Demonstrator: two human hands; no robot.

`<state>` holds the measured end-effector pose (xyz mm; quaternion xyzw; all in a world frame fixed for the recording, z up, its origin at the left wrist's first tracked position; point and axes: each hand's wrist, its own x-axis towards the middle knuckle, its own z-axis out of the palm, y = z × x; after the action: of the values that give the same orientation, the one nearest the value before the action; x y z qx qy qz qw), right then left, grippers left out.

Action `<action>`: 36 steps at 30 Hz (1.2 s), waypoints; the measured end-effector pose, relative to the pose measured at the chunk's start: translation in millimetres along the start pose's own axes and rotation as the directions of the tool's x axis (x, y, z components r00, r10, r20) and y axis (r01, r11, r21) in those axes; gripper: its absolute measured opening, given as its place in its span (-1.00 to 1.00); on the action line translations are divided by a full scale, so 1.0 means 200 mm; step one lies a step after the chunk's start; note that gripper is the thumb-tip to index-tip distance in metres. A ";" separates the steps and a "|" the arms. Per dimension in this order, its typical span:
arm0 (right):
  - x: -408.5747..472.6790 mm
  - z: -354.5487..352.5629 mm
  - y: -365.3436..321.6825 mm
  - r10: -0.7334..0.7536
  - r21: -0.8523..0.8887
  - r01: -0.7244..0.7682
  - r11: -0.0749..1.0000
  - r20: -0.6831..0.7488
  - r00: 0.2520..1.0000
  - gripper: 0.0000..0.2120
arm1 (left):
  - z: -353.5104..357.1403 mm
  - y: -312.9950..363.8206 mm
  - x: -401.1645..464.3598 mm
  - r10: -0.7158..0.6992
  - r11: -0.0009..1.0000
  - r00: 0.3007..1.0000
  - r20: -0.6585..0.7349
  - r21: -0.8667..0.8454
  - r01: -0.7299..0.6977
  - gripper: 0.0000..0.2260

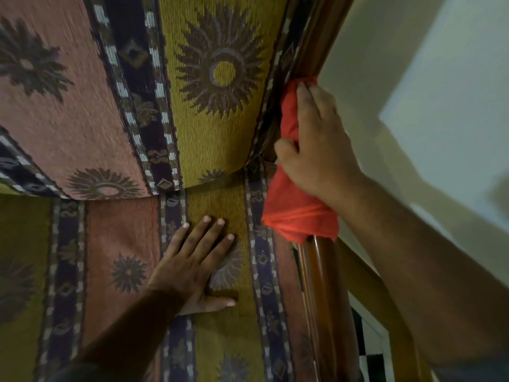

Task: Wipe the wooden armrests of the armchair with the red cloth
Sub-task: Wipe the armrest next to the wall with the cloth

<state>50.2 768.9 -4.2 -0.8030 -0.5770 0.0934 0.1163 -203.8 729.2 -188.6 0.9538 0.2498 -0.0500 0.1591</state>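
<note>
The red cloth (296,208) is bunched around the chair's right wooden armrest (323,293), a dark glossy rail running from bottom centre-right up to the top right. My right hand (319,142) grips the cloth and presses it against the wood where the armrest meets the backrest frame (316,42). My left hand (198,268) lies flat with fingers spread on the patterned seat cushion (115,271), holding nothing. The cloth hides the part of the armrest beneath it.
The patterned back cushion (206,86) fills the upper left. A pale wall (427,78) stands to the right of the chair. A strip of black-and-white tiled floor (369,354) shows at the lower right beside the armrest.
</note>
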 end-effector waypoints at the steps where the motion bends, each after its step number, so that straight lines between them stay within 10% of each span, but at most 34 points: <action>1: -0.03 0.00 0.01 -0.012 -0.013 0.012 1.000 0.018 1.000 -0.21 | -0.01 0.00 0.00 -0.002 1.000 1.000 -0.001 0.003 0.002 0.05; 7: -0.44 -0.02 0.11 -0.229 -0.071 0.243 0.967 0.162 0.960 -0.30 | -0.03 0.00 0.00 -0.007 1.000 1.000 0.011 0.029 0.006 0.04; 36: -1.05 0.07 0.01 -0.084 -0.180 0.104 0.978 0.119 0.989 -0.34 | 0.02 0.22 -0.13 -0.148 0.981 0.987 -0.067 0.114 0.155 -0.18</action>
<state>-18.2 569.4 -15.1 -0.7757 -0.6262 0.0782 0.0130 -205.6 680.1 -174.7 0.9409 0.3226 -0.0491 0.0906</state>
